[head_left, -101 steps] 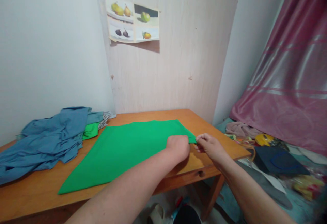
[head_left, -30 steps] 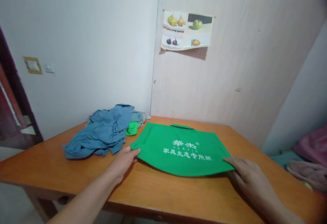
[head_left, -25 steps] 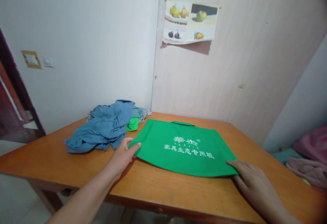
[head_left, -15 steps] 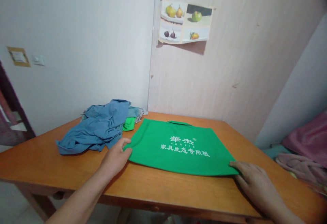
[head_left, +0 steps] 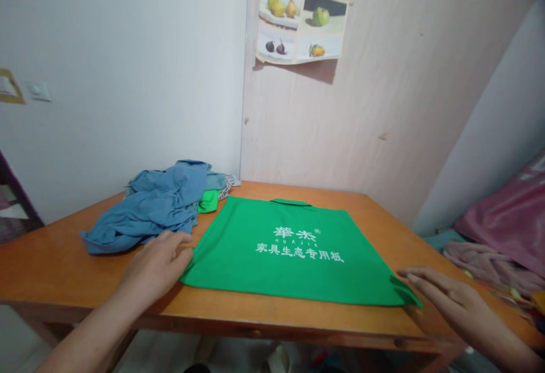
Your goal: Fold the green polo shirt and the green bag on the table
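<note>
A green cloth (head_left: 298, 219) with white printed writing lies spread on the table, its near edge close to the table's front. A narrow dark-edged strip runs along its far side; whether this is a collar or a handle I cannot tell. My left hand (head_left: 159, 259) is at the cloth's left edge, thumb and forefinger slightly apart and curled. My right hand (head_left: 453, 293) is beside the near right corner, fingers stretched out and nothing in them. That corner is turned up a little.
A heap of crumpled blue clothes (head_left: 157, 208) lies at the table's back left, with a bright green piece (head_left: 208, 201) at its side. The wooden table (head_left: 238, 307) meets the wall behind. Pink bedding (head_left: 506, 219) is off to the right. Fruit pictures (head_left: 302, 24) hang on the wall.
The cloth's near edge has come down flat and closer to the front. Both hands have moved outward and loosened from its corners. The view has shifted slightly right.
</note>
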### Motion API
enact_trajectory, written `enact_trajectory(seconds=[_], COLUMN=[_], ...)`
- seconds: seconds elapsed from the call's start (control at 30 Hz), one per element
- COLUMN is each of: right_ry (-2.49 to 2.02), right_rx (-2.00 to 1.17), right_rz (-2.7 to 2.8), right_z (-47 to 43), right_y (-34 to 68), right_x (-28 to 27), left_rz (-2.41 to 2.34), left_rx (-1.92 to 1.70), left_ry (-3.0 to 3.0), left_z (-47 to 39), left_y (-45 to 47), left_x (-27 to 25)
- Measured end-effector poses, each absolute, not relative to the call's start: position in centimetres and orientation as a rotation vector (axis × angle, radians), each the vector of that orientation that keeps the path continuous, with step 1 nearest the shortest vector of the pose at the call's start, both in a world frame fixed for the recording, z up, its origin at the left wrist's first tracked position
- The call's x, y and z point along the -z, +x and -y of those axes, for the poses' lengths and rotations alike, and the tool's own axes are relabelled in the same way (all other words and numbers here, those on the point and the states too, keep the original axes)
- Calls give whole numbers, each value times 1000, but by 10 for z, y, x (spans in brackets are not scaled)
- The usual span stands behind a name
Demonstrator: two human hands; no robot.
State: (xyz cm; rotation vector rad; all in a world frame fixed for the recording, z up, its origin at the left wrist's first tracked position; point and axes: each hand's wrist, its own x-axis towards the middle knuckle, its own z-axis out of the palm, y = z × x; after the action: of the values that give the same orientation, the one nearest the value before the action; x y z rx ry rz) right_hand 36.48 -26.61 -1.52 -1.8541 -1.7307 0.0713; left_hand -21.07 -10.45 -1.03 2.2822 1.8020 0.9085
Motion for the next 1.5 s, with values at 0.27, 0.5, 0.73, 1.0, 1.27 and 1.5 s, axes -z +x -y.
enact_trajectory(seconds=[0.27, 0.5, 0.73, 1.0, 1.27, 1.5], right_ry=[-1807, -2002, -2198, -2270, -2158, -2123], right_rx=[-29, -57, -85, 142, 361, 239], right_rz=[1640, 1980, 2026, 1928, 2057, 2115], right_z=[209, 180, 188, 209, 217, 217], right_y=[303, 227, 237, 280, 292, 302], right_x=[-8, 32, 40, 64, 87, 86], left_rz=[-1387, -1409, -1499, -1505, -1471, -1342], left_rx=[-993, -418, -264, -202, -36, -5], left_ry=[2587, 2711, 2671, 2664, 2697, 2863], left_z=[93, 84, 90, 107, 112, 80], left_y=[-125, -104, -117, -127, -124, -51], left_x=[-3, 33, 32, 29, 5, -29])
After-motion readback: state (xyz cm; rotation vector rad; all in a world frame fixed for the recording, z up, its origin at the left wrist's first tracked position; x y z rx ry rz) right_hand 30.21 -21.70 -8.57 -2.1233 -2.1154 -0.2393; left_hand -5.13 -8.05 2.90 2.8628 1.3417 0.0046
